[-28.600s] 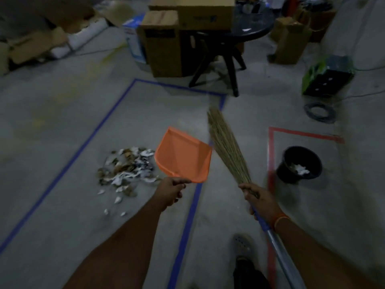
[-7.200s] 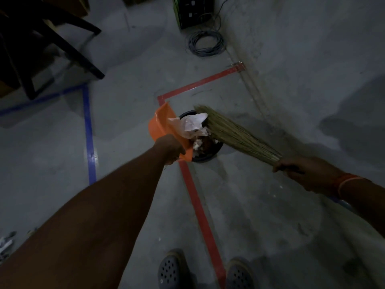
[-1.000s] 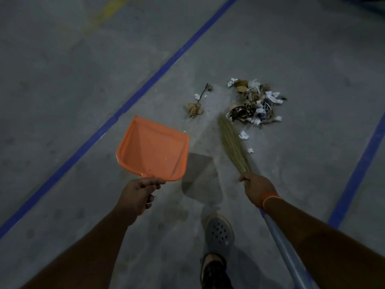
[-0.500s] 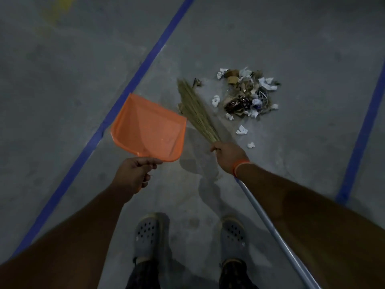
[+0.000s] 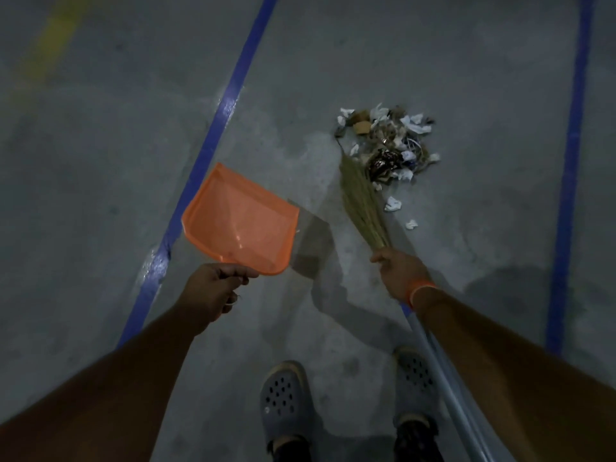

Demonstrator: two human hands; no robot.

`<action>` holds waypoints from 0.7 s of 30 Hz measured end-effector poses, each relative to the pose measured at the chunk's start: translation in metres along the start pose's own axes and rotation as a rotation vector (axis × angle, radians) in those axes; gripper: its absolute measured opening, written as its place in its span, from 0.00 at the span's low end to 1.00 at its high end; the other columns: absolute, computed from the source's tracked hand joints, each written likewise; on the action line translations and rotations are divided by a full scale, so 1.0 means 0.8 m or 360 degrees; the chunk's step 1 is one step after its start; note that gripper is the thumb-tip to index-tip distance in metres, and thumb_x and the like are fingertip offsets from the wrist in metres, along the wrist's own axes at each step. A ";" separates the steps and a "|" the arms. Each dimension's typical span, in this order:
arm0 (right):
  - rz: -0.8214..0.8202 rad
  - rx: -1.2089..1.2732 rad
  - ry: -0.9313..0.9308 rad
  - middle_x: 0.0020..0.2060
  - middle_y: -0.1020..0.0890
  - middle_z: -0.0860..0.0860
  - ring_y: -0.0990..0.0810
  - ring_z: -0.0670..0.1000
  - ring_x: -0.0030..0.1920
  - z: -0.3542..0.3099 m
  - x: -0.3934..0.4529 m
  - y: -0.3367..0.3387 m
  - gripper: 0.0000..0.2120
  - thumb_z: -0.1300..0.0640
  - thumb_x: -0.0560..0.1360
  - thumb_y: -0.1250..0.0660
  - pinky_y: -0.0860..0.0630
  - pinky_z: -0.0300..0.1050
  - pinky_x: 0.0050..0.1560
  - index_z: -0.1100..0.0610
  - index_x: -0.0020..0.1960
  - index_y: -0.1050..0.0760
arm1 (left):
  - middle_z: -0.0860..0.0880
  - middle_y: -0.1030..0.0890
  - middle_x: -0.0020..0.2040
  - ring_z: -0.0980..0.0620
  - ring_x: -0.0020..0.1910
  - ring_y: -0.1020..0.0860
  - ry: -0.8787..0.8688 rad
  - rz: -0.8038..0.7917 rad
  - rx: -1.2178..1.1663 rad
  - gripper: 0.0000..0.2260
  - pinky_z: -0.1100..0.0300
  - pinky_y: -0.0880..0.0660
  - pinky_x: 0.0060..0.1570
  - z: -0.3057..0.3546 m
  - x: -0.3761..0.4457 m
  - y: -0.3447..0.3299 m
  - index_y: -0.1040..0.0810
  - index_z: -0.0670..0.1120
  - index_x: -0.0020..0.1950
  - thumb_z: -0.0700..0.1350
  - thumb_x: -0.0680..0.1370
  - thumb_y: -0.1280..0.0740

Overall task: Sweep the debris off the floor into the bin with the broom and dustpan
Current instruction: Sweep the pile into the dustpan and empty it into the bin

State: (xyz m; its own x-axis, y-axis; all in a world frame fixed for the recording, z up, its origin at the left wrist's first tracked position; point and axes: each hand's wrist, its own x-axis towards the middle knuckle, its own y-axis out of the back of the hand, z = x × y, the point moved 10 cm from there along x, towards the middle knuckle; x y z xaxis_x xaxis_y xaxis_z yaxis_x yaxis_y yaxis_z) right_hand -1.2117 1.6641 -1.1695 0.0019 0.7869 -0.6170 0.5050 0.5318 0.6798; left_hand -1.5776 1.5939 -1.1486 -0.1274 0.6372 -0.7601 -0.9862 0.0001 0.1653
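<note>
A pile of debris [image 5: 388, 145], paper scraps and brown bits, lies on the grey floor ahead of me. My right hand [image 5: 401, 273] grips the broom [image 5: 361, 201] just below its straw head, and the straw tip touches the pile's left edge. The broom's metal handle runs back along my right forearm. My left hand [image 5: 213, 290] holds the orange dustpan [image 5: 241, 221] by its handle, raised above the floor to the left of the broom, with nothing in it. The bin is out of sight.
Blue tape lines [image 5: 213, 145] run along the floor left of the dustpan and far right [image 5: 568, 181]. A faint yellow stripe [image 5: 56, 31] marks the upper left. My two grey clogs [image 5: 283, 398] stand at the bottom middle.
The broom head has swung right, from the pile's far left to its left edge, pushing stray scraps into the pile. The dustpan stays raised in my left hand.
</note>
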 end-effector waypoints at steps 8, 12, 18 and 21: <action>0.0056 0.0187 0.0073 0.34 0.23 0.47 0.26 0.49 0.28 0.035 -0.040 0.094 0.11 0.58 0.80 0.40 0.24 0.46 0.34 0.45 0.55 0.21 | 0.43 0.19 0.46 0.53 0.24 0.30 0.0028 -0.0113 0.0193 0.15 0.63 0.36 0.25 0.050 0.052 -0.027 0.14 0.41 0.50 0.31 0.81 0.40; 0.0140 0.0049 0.0250 0.34 0.23 0.44 0.24 0.46 0.26 0.053 -0.021 0.132 0.11 0.59 0.80 0.39 0.28 0.36 0.26 0.44 0.55 0.23 | 0.43 0.20 0.45 0.52 0.25 0.31 0.0100 -0.0205 0.0186 0.14 0.64 0.38 0.27 0.053 0.083 -0.069 0.14 0.41 0.51 0.31 0.81 0.39; 0.0369 -0.0053 0.0149 0.48 0.22 0.49 0.28 0.42 0.32 0.143 0.068 0.177 0.10 0.57 0.80 0.38 0.29 0.41 0.40 0.46 0.56 0.21 | 0.44 0.19 0.47 0.55 0.24 0.29 0.0156 -0.0301 0.0290 0.14 0.65 0.37 0.26 0.055 0.149 -0.121 0.14 0.40 0.52 0.31 0.81 0.40; 0.0392 -0.0111 0.0083 0.45 0.19 0.55 0.25 0.50 0.33 0.201 0.125 0.193 0.10 0.57 0.80 0.39 0.29 0.43 0.42 0.47 0.57 0.22 | 0.44 0.19 0.47 0.56 0.23 0.31 0.0195 -0.0363 0.0314 0.14 0.66 0.37 0.24 0.055 0.193 -0.146 0.15 0.39 0.54 0.31 0.81 0.40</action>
State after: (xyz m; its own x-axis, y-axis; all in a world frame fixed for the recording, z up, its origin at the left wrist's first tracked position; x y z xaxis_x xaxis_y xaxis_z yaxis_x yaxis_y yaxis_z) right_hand -0.9951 1.7745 -1.1901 0.0717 0.9094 -0.4096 0.4340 0.3413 0.8337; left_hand -1.4776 1.7262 -1.2571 0.0710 0.5059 -0.8597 -0.9529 0.2891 0.0914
